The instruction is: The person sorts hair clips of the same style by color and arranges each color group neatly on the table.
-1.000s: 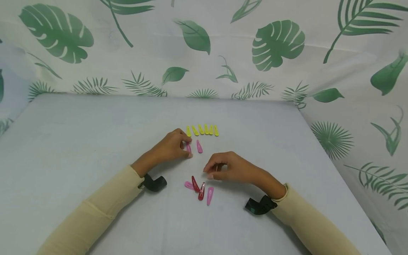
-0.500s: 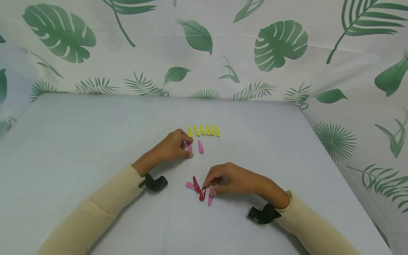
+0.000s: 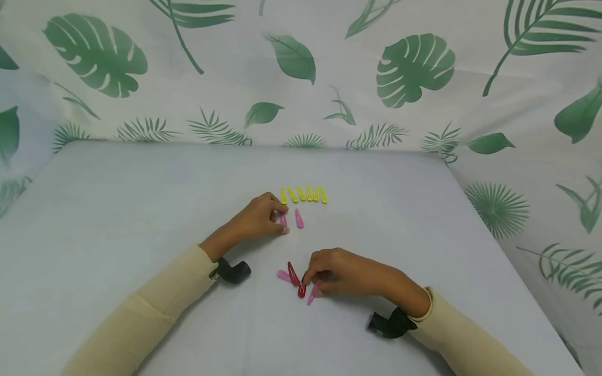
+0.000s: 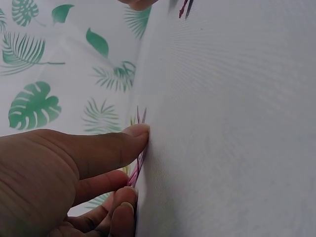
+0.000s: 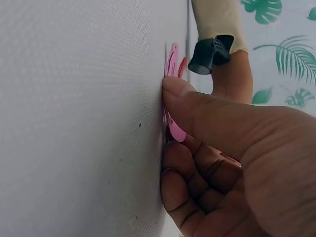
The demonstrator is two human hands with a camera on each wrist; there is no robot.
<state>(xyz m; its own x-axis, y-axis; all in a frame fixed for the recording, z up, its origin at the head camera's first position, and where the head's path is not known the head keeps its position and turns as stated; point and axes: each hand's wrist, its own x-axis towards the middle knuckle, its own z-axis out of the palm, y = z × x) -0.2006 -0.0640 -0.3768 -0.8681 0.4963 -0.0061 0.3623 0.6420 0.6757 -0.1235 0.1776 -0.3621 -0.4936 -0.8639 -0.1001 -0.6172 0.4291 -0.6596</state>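
My left hand [image 3: 261, 215] pinches a pink snap hair clip [image 3: 284, 220] at the table surface, thumb at its near end and fingers at its far end. Beside that clip, to the right, lies another pink hair clip [image 3: 299, 219]. Nearer the front, my right hand [image 3: 345, 271] holds a pink hair clip [image 3: 312, 296] by thumb and fingers. The right wrist view shows this clip [image 5: 173, 59] slanting under the thumb. Close to the right fingertips are two red hair clips, one slanted [image 3: 293, 274] and one partly covered [image 3: 302, 291]. A third loose pink clip [image 3: 284, 275] lies against the slanted red one.
Several yellow hair clips [image 3: 309, 192] stand in a row behind the pink ones. A white cloth [image 3: 164, 183] covers the table, and a leaf-print sheet [image 3: 211, 89] hangs behind it. Black wrist cameras [image 3: 235, 272] are strapped at both sleeves.
My right hand has come down and toward the front, onto the pink clip beside the red ones, and that clip now lies at more of a slant. The left hand stays on its clip.
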